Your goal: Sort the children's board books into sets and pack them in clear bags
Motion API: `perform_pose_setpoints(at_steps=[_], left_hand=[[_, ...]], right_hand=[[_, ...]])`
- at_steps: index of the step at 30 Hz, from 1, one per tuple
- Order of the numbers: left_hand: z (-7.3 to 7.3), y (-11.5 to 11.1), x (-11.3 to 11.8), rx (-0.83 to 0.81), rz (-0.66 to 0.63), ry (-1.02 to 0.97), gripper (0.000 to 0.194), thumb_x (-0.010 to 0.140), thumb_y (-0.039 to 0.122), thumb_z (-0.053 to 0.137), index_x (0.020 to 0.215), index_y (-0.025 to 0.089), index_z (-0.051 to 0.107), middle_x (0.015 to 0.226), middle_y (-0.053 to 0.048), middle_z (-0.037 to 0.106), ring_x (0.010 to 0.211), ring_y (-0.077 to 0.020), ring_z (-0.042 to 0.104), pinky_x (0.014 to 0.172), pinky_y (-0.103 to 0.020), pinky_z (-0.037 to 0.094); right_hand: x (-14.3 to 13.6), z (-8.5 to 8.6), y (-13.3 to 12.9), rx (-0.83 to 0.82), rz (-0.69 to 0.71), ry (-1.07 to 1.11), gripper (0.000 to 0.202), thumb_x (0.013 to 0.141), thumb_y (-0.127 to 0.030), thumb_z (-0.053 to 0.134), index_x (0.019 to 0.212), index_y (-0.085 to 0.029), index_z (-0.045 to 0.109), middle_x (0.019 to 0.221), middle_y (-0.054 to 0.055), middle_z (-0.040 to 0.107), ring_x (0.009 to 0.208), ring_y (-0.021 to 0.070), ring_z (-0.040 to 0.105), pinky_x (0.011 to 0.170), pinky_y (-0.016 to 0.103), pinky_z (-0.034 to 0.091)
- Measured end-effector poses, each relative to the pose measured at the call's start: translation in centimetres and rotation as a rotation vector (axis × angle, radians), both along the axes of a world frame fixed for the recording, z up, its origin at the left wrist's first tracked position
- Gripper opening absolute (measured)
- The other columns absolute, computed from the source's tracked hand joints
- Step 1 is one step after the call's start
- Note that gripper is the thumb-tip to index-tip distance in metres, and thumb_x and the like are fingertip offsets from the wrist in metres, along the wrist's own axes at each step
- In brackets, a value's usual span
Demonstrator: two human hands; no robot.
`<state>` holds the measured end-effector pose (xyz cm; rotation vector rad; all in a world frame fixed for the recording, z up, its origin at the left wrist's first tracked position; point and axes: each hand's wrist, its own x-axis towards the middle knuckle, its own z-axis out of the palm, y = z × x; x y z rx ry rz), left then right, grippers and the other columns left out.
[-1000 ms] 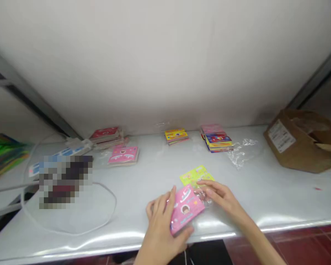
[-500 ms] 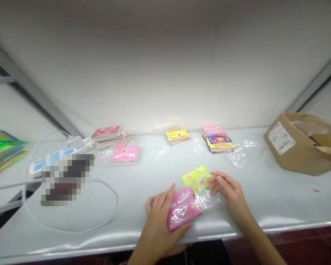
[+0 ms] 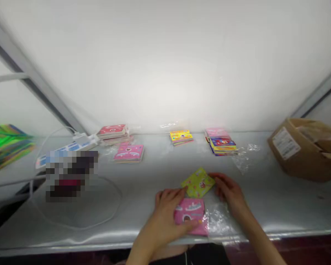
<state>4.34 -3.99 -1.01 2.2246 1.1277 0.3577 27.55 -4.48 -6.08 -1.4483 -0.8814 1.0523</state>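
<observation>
My left hand (image 3: pixel 165 217) grips a pink card pack (image 3: pixel 194 209) near the front edge of the table, its thumb across the top. Clear plastic film (image 3: pixel 219 219) sticks out from the pack's right side. Just behind the pack, a yellow-green printed card (image 3: pixel 200 183) lies at an angle, and a left fingertip reaches its near left corner. At the card's right corner, my right hand (image 3: pixel 228 191) has its fingers bent together on the edge; the thumb is mostly hidden.
Several card stacks stand along the back: red (image 3: pixel 113 131), pink (image 3: pixel 128 152), yellow (image 3: pixel 181 136) and a mixed one (image 3: pixel 223 143). An open cardboard box (image 3: pixel 306 151) is at right. A power strip (image 3: pixel 74 146) and a looped white cable (image 3: pixel 79 232) lie at left.
The pink pack has turned straighter and sits slightly further right. My left fingers have moved up to the yellow-green card, and my right fingers have closed at its right corner.
</observation>
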Motion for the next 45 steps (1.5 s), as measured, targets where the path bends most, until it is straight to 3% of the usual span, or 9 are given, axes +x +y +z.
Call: perform_pose_setpoints(at_steps=[4, 9, 19, 23, 28, 31, 34, 41, 45], left_hand=[[-0.3, 0.0, 0.4, 0.031, 0.023, 0.001, 0.073, 0.072, 0.057, 0.061, 0.134, 0.024, 0.044, 0.128, -0.01, 0.055, 0.116, -0.028, 0.046, 0.1, -0.05, 0.03], [-0.9, -0.3, 0.4, 0.06, 0.036, -0.029, 0.071, 0.07, 0.06, 0.061, 0.131, 0.025, 0.048, 0.125, -0.009, 0.057, 0.114, -0.0289, 0.047, 0.099, -0.051, 0.033], [-1.4, -0.7, 0.0, 0.103, 0.07, -0.078, 0.064, 0.072, 0.056, 0.061, 0.129, 0.028, 0.05, 0.126, -0.008, 0.055, 0.116, -0.0274, 0.045, 0.101, -0.049, 0.031], [-1.5, -1.0, -0.8, 0.138, 0.001, -0.096, 0.083, 0.062, 0.064, 0.065, 0.134, 0.029, 0.042, 0.13, -0.009, 0.051, 0.119, -0.0305, 0.042, 0.103, -0.053, 0.027], [-1.8, -0.9, -1.2, 0.143, -0.079, -0.005, 0.096, 0.053, 0.066, 0.07, 0.136, 0.027, 0.04, 0.13, -0.012, 0.05, 0.118, -0.033, 0.043, 0.1, -0.054, 0.03], [-2.6, -0.6, -1.3, 0.163, 0.005, 0.013, 0.08, 0.064, 0.059, 0.067, 0.133, 0.026, 0.043, 0.126, -0.011, 0.053, 0.116, -0.0312, 0.045, 0.099, -0.052, 0.032], [-3.8, -0.4, -1.4, 0.24, 0.192, -0.015, 0.079, 0.068, 0.054, 0.066, 0.136, 0.023, 0.039, 0.124, -0.013, 0.055, 0.114, -0.0312, 0.046, 0.096, -0.051, 0.034], [-4.9, -0.3, -1.3, 0.298, 0.36, -0.045, 0.081, 0.069, 0.049, 0.067, 0.138, 0.021, 0.035, 0.123, -0.012, 0.055, 0.114, -0.0316, 0.047, 0.095, -0.051, 0.034], [-4.5, -0.5, -1.2, 0.281, 0.357, -0.063, 0.08, 0.071, 0.048, 0.066, 0.138, 0.019, 0.032, 0.122, -0.013, 0.056, 0.113, -0.0305, 0.048, 0.095, -0.049, 0.034]], right_hand=[[0.3, 0.0, 0.0, 0.032, 0.013, 0.045, 0.04, 0.071, -0.047, 0.065, 0.098, -0.018, 0.067, 0.054, -0.002, 0.053, 0.044, 0.0099, 0.038, 0.043, 0.024, 0.029], [0.5, 0.5, -0.3, 0.031, -0.026, 0.145, 0.038, 0.067, -0.038, 0.071, 0.102, -0.026, 0.063, 0.097, 0.002, 0.06, 0.044, 0.0045, 0.032, 0.038, 0.023, 0.022], [-0.7, 1.4, -0.7, -0.056, 0.098, 0.318, 0.053, 0.067, -0.036, 0.071, 0.117, -0.029, 0.054, 0.083, -0.001, 0.059, 0.038, 0.0019, 0.028, 0.031, 0.017, 0.018], [-0.1, 0.9, -0.3, 0.057, -0.115, 0.33, 0.04, 0.067, -0.035, 0.071, 0.105, -0.028, 0.059, 0.064, -0.006, 0.049, 0.04, 0.0045, 0.033, 0.032, 0.017, 0.023], [1.2, 0.2, -0.1, 0.202, -0.405, 0.482, 0.022, 0.063, -0.026, 0.07, 0.084, -0.022, 0.063, 0.08, -0.001, 0.058, 0.048, 0.0053, 0.042, 0.039, 0.019, 0.03], [1.4, -0.3, -0.2, 0.255, -0.546, 0.431, 0.017, 0.061, -0.026, 0.068, 0.076, -0.02, 0.062, 0.076, -0.001, 0.058, 0.058, 0.0097, 0.051, 0.047, 0.02, 0.037], [1.1, -0.6, -0.3, 0.253, -0.588, 0.312, 0.013, 0.062, -0.026, 0.067, 0.072, -0.018, 0.062, 0.074, -0.002, 0.059, 0.064, 0.0116, 0.053, 0.055, 0.022, 0.04], [0.5, -0.7, -0.6, 0.19, -0.502, -0.105, 0.019, 0.069, -0.034, 0.061, 0.075, -0.018, 0.066, 0.079, 0.003, 0.064, 0.074, 0.018, 0.055, 0.064, 0.028, 0.041], [0.5, -0.8, -0.5, 0.126, -0.421, -0.046, 0.024, 0.069, -0.038, 0.061, 0.08, -0.017, 0.067, 0.078, 0.004, 0.066, 0.066, 0.017, 0.056, 0.058, 0.027, 0.041]])
